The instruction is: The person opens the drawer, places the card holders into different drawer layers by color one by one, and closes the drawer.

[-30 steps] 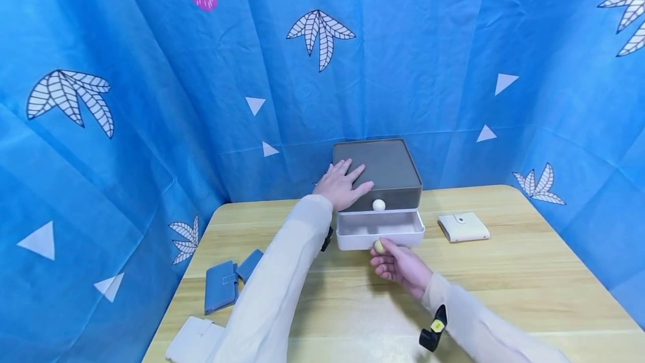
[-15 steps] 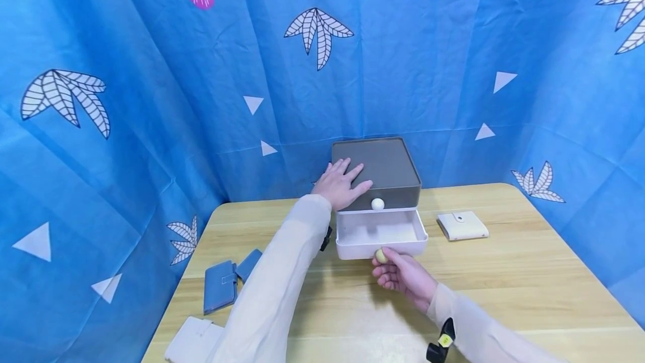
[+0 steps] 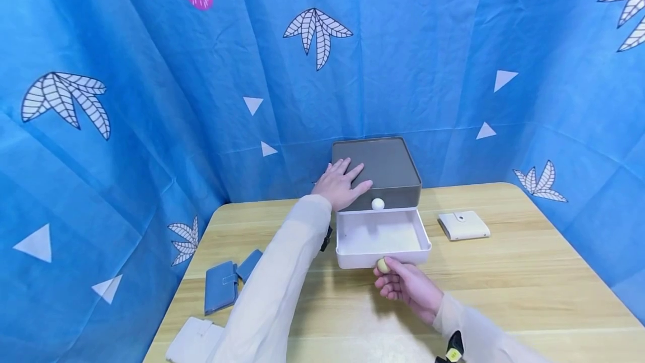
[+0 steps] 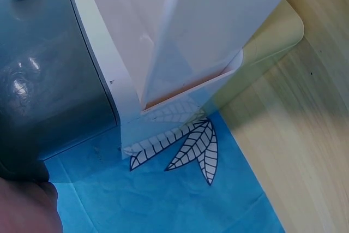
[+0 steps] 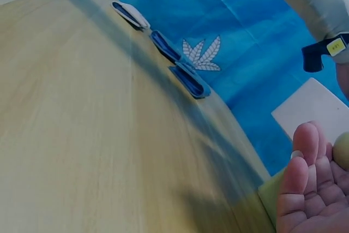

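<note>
A small desktop drawer box with a grey top [image 3: 385, 161] stands at the back of the table. My left hand [image 3: 339, 186] rests on its left front corner, fingers spread. A round white knob [image 3: 378, 204] marks the upper grey drawer, which sits pushed in. Below it the white drawer [image 3: 353, 261] is pulled well out, its pale floor showing. My right hand [image 3: 410, 290] pinches this drawer's yellowish round knob [image 3: 383, 265] between thumb and fingers. In the left wrist view, the white drawer's side [image 4: 218, 15] juts out from under the grey body [image 4: 43, 75].
A white snap wallet [image 3: 464, 226] lies right of the box. On the left are a blue wallet [image 3: 220, 287], another blue one [image 3: 249, 265] partly behind my left sleeve, and a white wallet [image 3: 194, 340]. A blue patterned curtain [image 3: 428, 71] hangs behind and beside the table.
The white drawer has slid further out toward me, with my right hand moving back along with its knob. My left hand has stayed on the box top.
</note>
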Motion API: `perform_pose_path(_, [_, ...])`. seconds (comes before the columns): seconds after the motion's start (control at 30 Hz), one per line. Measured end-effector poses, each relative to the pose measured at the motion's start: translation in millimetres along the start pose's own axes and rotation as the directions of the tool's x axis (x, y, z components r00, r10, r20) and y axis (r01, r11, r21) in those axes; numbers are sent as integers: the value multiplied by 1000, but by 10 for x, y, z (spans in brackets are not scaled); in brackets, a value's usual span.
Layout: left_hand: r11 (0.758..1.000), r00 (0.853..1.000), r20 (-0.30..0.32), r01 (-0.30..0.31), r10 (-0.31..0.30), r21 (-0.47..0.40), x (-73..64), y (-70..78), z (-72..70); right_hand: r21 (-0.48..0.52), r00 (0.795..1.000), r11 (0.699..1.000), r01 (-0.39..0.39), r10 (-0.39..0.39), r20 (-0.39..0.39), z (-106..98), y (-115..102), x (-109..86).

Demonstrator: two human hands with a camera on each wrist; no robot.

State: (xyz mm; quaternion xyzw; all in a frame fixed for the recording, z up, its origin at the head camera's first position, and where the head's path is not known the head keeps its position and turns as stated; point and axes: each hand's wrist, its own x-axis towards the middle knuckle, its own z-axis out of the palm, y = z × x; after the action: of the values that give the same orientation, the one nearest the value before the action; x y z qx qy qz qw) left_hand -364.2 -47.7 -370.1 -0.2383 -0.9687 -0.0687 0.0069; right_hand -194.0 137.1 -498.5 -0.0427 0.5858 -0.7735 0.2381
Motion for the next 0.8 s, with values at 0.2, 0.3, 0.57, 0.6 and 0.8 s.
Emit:
perform_pose_path(0.2, [1000, 1000, 4, 15, -15, -19, 0, -18, 37, -6, 1000, 1000, -1, 1, 15, 16, 26, -62])
perform_pose_path(0.3, [1000, 1000, 4, 14, -14, -23, 15, -21, 49, -5, 1000, 1000, -2, 2, 19, 24, 37, -85])
perform_pose_path(0.57, [1000, 1000, 10, 16, -16, -15, 32, -15, 57, -9, 1000, 1000, 1, -1, 30, 36, 53, -117])
perform_pose_path(0.6, [1000, 1000, 11, 15, -15, -14, 34, -13, 57, -9, 1000, 1000, 1, -1, 30, 35, 56, -118])
perform_pose_path(0.8, [1000, 1000, 3, 14, -14, -11, 31, 5, 30, -2, 1000, 1000, 1, -1, 27, 20, 75, -115])
